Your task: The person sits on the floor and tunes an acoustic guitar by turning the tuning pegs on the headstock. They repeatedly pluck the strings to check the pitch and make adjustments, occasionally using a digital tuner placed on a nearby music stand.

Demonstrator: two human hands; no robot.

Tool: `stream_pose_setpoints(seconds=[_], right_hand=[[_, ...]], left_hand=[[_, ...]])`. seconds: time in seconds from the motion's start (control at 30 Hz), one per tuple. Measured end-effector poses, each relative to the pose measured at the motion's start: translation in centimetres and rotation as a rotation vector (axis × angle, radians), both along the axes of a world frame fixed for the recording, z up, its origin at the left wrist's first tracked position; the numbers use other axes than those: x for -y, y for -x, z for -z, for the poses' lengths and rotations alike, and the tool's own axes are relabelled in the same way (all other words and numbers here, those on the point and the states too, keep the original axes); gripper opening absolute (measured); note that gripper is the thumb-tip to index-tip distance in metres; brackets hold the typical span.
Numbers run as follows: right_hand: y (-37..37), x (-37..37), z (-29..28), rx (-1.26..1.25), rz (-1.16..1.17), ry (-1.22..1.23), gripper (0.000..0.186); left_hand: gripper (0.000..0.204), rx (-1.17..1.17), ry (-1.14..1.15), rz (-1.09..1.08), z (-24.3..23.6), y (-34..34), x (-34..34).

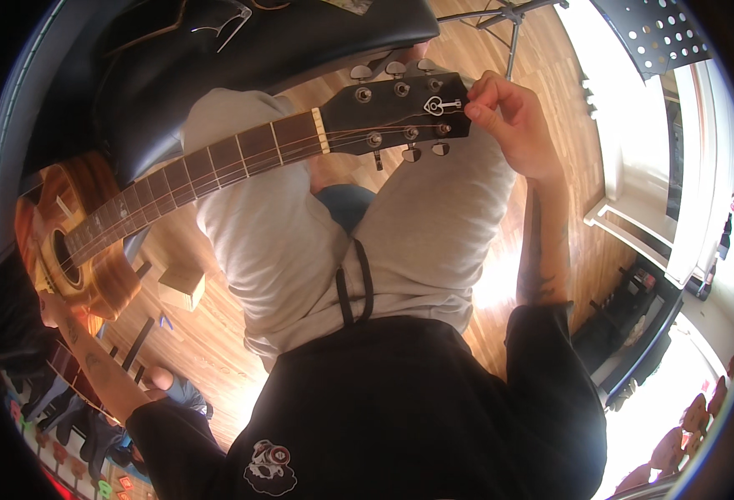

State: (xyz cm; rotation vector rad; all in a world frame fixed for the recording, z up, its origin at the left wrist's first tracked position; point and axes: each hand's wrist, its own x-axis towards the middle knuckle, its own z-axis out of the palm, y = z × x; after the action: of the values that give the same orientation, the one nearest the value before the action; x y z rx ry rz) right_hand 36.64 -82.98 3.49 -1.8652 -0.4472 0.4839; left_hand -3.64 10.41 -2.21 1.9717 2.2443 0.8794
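An acoustic guitar (225, 158) lies across my thighs, its wooden body at the left and its black headstock to the right. Several strings run along the neck's near side to the tuner posts; chrome tuners line both headstock edges. At the headstock's right end, my right hand (517, 117) is closed, thumb and curled fingertips pinching against its tip. Whether a thin string end is also between them cannot be made out. My left hand (48, 310) touches the near edge of the guitar's body. Its fingers are mostly hidden there.
Beyond my knees stands a black padded bench (300, 37) with a metal clamp-like tool (232, 23) on it. A small wooden box (182, 287) sits on the wood floor left of my legs. Tripod legs (513, 15) and a black perforated stand (654, 33) are at the far right.
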Motion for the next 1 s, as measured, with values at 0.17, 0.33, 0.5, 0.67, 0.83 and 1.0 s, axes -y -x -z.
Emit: stream_pose_setpoints(seconds=[0.17, 0.33, 0.5, 0.67, 0.83, 1.0], right_hand=[[0.2, 1.2, 0.4, 0.03, 0.003, -0.216, 0.014], [5.9, 9.0, -3.8, 0.035, 0.089, -0.312, 0.02], [8.2, 14.0, -4.0, -0.305, 0.103, -0.766, 0.034], [9.2, 11.2, -4.7, -0.493, 0.287, -1.203, 0.017], [9.4, 11.9, -6.8, -0.551, 0.253, -1.437, 0.023], [10.6, 13.4, -7.3, -0.456, 0.253, -1.348, 0.025]], left_hand=[[0.029, -0.036, -0.378, 0.208, -3.2, 8.0, -4.1], [0.02, 0.391, -0.114, 0.496, -0.5, 7.7, 10.1], [0.024, 0.845, 0.195, 0.482, -1.3, 13.8, 24.6], [0.015, 1.412, 0.508, 0.418, -0.4, 12.5, 31.5], [0.009, 1.59, 0.678, 0.407, -3.7, 10.2, 33.0], [0.011, 1.598, 0.869, 0.527, -5.3, 11.4, 32.8]])
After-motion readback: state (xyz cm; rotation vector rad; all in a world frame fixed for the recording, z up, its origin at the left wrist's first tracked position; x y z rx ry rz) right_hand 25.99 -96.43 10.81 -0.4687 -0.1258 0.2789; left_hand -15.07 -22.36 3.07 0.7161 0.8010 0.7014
